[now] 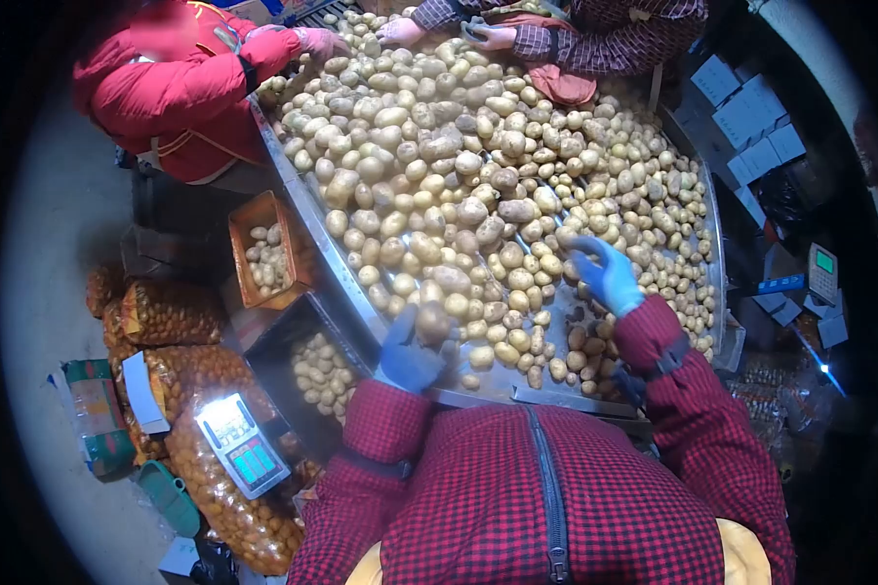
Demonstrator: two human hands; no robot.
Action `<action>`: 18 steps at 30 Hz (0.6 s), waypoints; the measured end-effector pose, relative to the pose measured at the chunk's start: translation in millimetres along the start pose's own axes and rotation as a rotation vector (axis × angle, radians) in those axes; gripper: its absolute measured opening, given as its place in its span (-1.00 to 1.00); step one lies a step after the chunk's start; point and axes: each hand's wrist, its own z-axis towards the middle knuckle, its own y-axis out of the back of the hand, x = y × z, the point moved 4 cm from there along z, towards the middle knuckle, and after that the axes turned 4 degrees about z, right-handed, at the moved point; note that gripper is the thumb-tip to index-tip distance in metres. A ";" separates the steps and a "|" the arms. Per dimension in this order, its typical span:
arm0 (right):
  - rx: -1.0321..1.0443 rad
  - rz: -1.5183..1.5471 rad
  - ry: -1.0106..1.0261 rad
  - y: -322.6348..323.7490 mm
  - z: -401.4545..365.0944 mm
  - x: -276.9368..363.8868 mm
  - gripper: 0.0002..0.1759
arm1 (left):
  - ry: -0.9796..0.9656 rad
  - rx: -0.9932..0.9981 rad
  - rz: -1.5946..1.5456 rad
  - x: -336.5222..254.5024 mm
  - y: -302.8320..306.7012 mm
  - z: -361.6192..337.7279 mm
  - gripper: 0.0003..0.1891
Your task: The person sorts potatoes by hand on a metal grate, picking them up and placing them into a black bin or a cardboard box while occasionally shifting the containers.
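My left hand (406, 357), in a blue glove, is at the near left edge of a metal sorting table (337, 263). Its fingers are closed round a brownish potato (433, 324), slightly blurred. Over the right part of the heap of potatoes (400, 136) is my right hand (607, 275), also gloved in blue. Its fingers are stretched and apart, with nothing visible in them. Below it, several darker potatoes (580, 351) lie by the table's near edge, next to a bare metal patch.
Left of the table are an orange crate (238, 239) and a dark bin (281, 366), both with potatoes. Full net sacks (219, 487) and a lit scale display (242, 446) stand beyond. Two people reach in from the far side, one in a red jacket (190, 93).
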 end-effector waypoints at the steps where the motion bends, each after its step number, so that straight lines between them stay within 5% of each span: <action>1: 0.015 -0.158 0.234 -21.3 27.6 -14.2 -0.66 | 0.134 0.049 -0.252 -9.3 -3.0 -3.4 -0.55; 2: 0.064 -0.456 0.274 -45.8 25.0 41.5 -0.63 | 0.184 0.089 -0.364 -11.0 -4.9 -6.2 -0.54; 5: 0.185 -0.777 0.325 -103.7 75.0 49.8 -0.39 | 0.345 0.222 -0.674 -19.0 -10.7 -14.0 -0.53; 6: 0.266 -0.893 0.178 -117.9 77.4 74.2 -0.29 | 0.392 0.289 -0.765 -24.5 -12.7 -16.5 -0.53; 8: 0.231 -0.992 0.232 -142.8 92.3 70.4 -0.27 | 0.567 0.135 -0.597 -42.6 -14.4 -28.1 -0.54; 9: 0.282 -0.983 0.068 -147.0 96.6 68.9 -0.27 | 0.654 0.059 -0.510 -46.3 -12.4 -32.0 -0.55; 12: 0.296 -0.926 0.125 -146.9 103.4 68.1 -0.27 | 0.270 0.284 -0.122 -40.2 0.3 -26.1 -0.55; 16: 0.077 -0.353 0.030 -108.7 117.7 2.3 -0.18 | 0.070 0.359 -0.149 -32.9 1.2 -11.1 -0.45; 17: 0.085 -0.335 -0.011 -102.3 91.2 31.1 -0.17 | -0.075 0.440 -0.001 -38.7 2.9 -7.8 -0.43; 18: 0.187 -0.117 -0.030 -108.1 72.4 30.4 -0.42 | 0.065 0.467 -0.208 -44.4 -0.4 -8.2 -0.42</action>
